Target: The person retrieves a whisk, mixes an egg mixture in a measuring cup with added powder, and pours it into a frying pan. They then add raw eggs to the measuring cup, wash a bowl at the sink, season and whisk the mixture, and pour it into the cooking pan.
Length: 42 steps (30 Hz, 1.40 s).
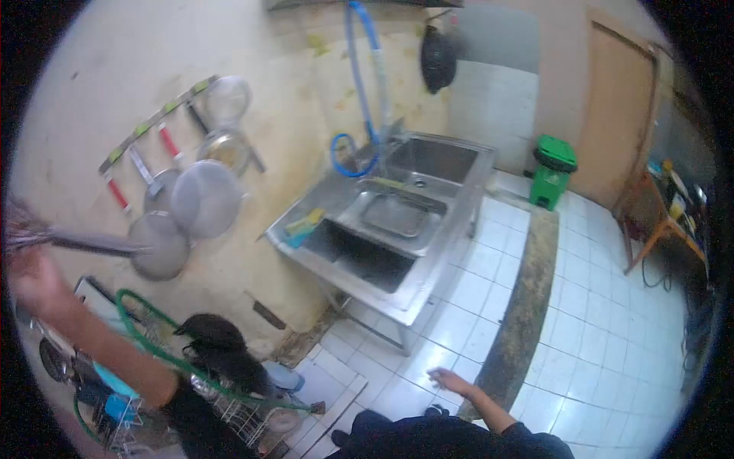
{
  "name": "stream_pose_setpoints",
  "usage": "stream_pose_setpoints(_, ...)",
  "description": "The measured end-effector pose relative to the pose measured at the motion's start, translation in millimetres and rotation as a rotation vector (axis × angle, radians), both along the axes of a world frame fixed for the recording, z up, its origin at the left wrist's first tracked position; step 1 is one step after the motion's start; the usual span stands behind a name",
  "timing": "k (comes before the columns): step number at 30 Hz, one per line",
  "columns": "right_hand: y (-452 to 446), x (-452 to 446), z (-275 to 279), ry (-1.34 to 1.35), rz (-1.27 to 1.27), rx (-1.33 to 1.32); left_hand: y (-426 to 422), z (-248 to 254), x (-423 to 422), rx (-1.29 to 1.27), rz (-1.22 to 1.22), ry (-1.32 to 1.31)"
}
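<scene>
"Head view: where's the utensil?"

"Far left, raised in front of the wall (283, 229). It's long-handled (99, 242), its wiry end smeared by blur. The left hand (37, 283) is right up against it; I can't tell whether the fingers are clamped on it."

"And the right hand (451, 381)?"

"Low over the floor (489, 279), fingers loosely apart, holding nothing I can see."

"What could go wrong?"

"The handle's tip overlaps a hanging sieve (162, 260), though depth is unclear. If they're close, a careless swing could knock that down. A loose grip might drop the utensil toward the wire rack (243, 421). Glossy tiles could be slippery if wet, and the green hose (172, 362) might snag a sleeve."

"Materials?"

"The utensil's handle looks straight and smooth. The sieve is round, greyish and fine-textured, the rack thin white wire, the hose bendy. Beyond stands a dull metal sink (428, 275) with squarish basins."
</scene>
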State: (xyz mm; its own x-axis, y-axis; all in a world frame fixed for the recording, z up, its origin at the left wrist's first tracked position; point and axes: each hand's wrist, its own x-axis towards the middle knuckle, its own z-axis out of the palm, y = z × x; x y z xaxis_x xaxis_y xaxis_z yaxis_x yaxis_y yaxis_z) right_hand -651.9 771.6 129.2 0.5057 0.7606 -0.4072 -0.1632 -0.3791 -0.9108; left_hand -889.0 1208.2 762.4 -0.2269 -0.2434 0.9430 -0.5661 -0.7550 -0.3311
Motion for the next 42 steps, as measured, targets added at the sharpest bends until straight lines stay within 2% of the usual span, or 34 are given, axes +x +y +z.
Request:
stream_pose_setpoints(1, 2.6, 23.9, 49.7, 0.077, 0.034, -0.01, -10.0, -26.1, 48.4, -0.487, -0.193, 0.056)
stream_pose_setpoints(2, 2.1, 44.4, 87.6, 0.047, 0.076, 0.132, -20.0, -52.5, 96.7, -0.946, -0.523, 0.025)
stream_pose_setpoints(3, -0.8, 62.3, 121.7, 0.014, 0.118, 0.273, -63.6, -81.4, 165.3, -1.038, -0.777, 0.087)
stream_pose_setpoints(5, -16.8, 90.2, 196.9, 0.093, 0.175, 0.433, -155.7, -133.2, 282.6, -1.097, -1.07, 0.305)
stream_pose_setpoints(7, -34.8, 116.2, 216.2, 0.108, 0.135, 0.641, -248.5, -180.2, 377.4, -1.158, -1.285, 0.507)
stream_pose_setpoints(9, -60.0, 144.0, 221.1, 0.056, -0.088, 0.794, -325.5, -243.4, 463.9, -1.154, -1.561, 0.692)
stream_pose_setpoints(10, -75.1, 160.6, 216.0, 0.07, -0.285, 0.86, -368.2, -278.2, 492.7, -1.294, -1.451, 0.871)
stream_pose_setpoints(12, -110.3, 205.9, 185.8, 0.049, -0.684, 1.05, -448.2, -350.9, 547.9, -1.355, -1.546, 1.082)
stream_pose_setpoints(15, -211.8, 280.3, 187.3, -0.021, -1.336, 1.237, -554.6, -456.8, 604.6, -1.512, -1.705, 1.476)
stream_pose_setpoints(16, -254.5, 302.4, 184.0, -0.081, -1.447, 1.266, -589.8, -487.2, 621.8, -1.606, -1.771, 1.573)
stream_pose_setpoints(17, -299.5, 325.0, 184.0, -0.145, -1.554, 1.302, -630.0, -485.4, 633.0, -1.599, -1.79, 1.697)
stream_pose_setpoints(18, -338.9, 341.7, 187.8, -0.194, -1.715, 1.299, -665.6, -496.3, 653.2, -1.759, -1.856, 1.776)
stream_pose_setpoints(19, -378.4, 353.8, 194.1, -0.259, -1.868, 1.277, -700.9, -484.8, 662.1, -1.78, -1.781, 1.863)
stream_pose_setpoints(20, -419.6, 364.3, 199.4, -0.406, -1.955, 1.202, -742.6, -488.4, 675.3, -1.786, -1.694, 1.954)
stream_pose_setpoints(21, -456.0, 371.4, 205.4, -0.543, -2.049, 1.102, -779.3, -502.3, 691.6, -1.655, -1.742, 2.105)
stream_pose_setpoints(23, -521.7, 376.0, 232.0, -0.799, -2.03, 0.954, -850.9, -503.0, 712.3, -1.698, -1.659, 2.623)
stream_pose_setpoints(24, -549.5, 378.2, 245.9, -0.907, -2.073, 0.87, -879.9, -498.7, 722.0, -1.669, -1.639, 2.675)
stream_pose_setpoints(25, -576.2, 379.5, 256.5, -1.015, -2.11, 0.787, -908.0, -491.5, 731.0, -1.207, -1.696, 3.077)
stream_pose_setpoints(26, -579.1, 383.8, 265.2, -1.135, -2.127, 0.678, -915.0, -483.2, 744.0, -0.637, -1.719, 3.408)
stream_pose_setpoints(27, -609.2, 390.6, 265.5, -1.24, -2.137, 0.571, -944.2, -479.6, 758.4, -0.605, -1.695, 3.436)
stream_pose_setpoints(29, -658.2, 401.2, 235.5, -1.289, -2.202, 0.179, -985.6, -483.6, 783.3, -0.29, -1.106, 3.676)
stream_pose_setpoints(31, -725.1, 408.9, 158.8, -1.147, -2.107, -0.491, -1032.2, -525.9, 817.4, -0.182, -1.054, 3.516)
stream_pose_setpoints(33, -792.0, 401.8, 52.5, -0.562, -2.124, -0.61, -1064.1, -575.0, 872.5, -0.131, -1.184, 3.442)
stream_pose_setpoints(35, -841.0, 420.8, 36.7, -0.81, -2.169, -0.89, -1082.5, -590.5, 940.0, -0.443, -1.238, 3.425)
stream_pose_setpoints(36, -889.3, 432.8, 37.4, -0.909, -2.239, -0.736, -1094.6, -585.4, 971.3, -0.44, -1.095, 3.289)
stream_pose_setpoints(37, -917.2, 438.0, 33.3, -0.944, -2.318, -0.577, -1096.5, -604.5, 1005.8, -0.696, -1.08, 3.123)
stream_pose_setpoints(38, -945.7, 461.0, 66.4, -1.045, -2.399, -0.244, -1098.9, -658.7, 1041.3, -0.887, -1.014, 2.893)
stream_pose_setpoints(39, -968.0, 487.5, 117.0, -1.116, -2.405, -0.132, -1095.9, -680.3, 1072.6, -0.928, -0.727, 2.742)
stream_pose_setpoints(41, -1018.2, 539.7, 184.8, -1.2, -2.479, 0.13, -1101.5, -668.2, 1114.0, -1.075, -0.271, 2.541)
stream_pose_setpoints(42, -1044.1, 557.6, 208.4, -1.295, -2.38, 0.321, -1103.2, -661.2, 1132.1, -1.103, -0.352, 2.599)
